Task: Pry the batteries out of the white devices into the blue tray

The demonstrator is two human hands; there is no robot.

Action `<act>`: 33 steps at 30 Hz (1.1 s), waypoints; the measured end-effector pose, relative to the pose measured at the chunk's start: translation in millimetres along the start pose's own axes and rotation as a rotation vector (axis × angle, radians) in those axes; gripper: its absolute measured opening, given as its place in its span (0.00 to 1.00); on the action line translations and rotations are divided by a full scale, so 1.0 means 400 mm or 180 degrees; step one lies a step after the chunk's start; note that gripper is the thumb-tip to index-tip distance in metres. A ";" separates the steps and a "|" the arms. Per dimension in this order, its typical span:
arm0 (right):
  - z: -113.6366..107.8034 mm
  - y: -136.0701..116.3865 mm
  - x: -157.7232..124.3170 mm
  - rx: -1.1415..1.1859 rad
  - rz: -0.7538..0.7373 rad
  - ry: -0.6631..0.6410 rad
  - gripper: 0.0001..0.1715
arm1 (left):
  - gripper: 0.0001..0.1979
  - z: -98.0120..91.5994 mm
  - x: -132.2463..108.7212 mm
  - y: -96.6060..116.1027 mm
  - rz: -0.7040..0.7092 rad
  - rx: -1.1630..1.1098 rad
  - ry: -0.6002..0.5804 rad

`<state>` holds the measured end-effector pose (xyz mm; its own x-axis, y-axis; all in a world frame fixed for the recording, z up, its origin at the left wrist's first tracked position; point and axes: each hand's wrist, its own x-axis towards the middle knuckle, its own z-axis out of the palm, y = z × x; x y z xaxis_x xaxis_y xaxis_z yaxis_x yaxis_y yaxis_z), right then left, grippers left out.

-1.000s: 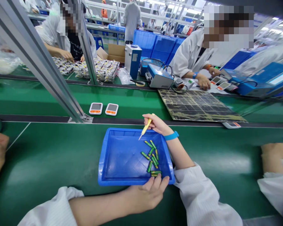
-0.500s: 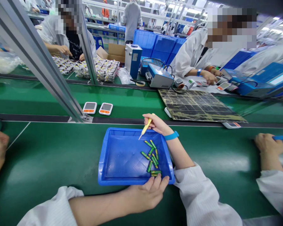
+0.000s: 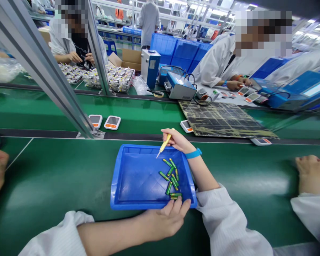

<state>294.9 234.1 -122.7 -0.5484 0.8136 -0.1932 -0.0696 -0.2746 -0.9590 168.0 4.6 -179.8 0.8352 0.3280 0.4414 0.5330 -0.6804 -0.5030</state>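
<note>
place: electronics factory line | green conveyor belt (image 3: 42,170) | blue crates (image 3: 176,49) | white smocks (image 3: 216,60)

The right hand (image 3: 178,140) pinches a small yellow screwdriver (image 3: 165,143) above a blue tray (image 3: 116,177) of green batteries (image 3: 174,181), while the left hand (image 3: 162,221) rests against the tray's near rim

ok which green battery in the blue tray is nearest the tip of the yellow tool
The battery at the cluster's top left, in the blue tray; the others lie farther from the yellow tool's tip.
</note>
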 end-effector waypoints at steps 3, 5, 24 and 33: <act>-0.002 0.003 0.001 -0.0013 -0.0029 -0.0030 0.22 | 0.20 0.000 0.000 0.000 0.0019 0.0016 -0.0017; -0.003 0.004 0.002 -0.0008 -0.0037 -0.0024 0.22 | 0.20 0.000 0.001 -0.001 -0.0025 0.0001 0.0008; -0.004 0.006 0.004 0.0085 0.0022 -0.0001 0.22 | 0.19 -0.003 0.005 -0.008 -0.0003 -0.0118 0.0080; -0.005 0.008 0.005 0.0174 0.0063 -0.0003 0.21 | 0.17 -0.009 0.008 -0.014 -0.0073 -0.0143 0.0069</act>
<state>295.3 235.9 -126.7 -0.5508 0.8073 -0.2119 -0.1041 -0.3183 -0.9423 167.0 7.1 -172.9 0.8195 0.3298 0.4687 0.5449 -0.7017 -0.4590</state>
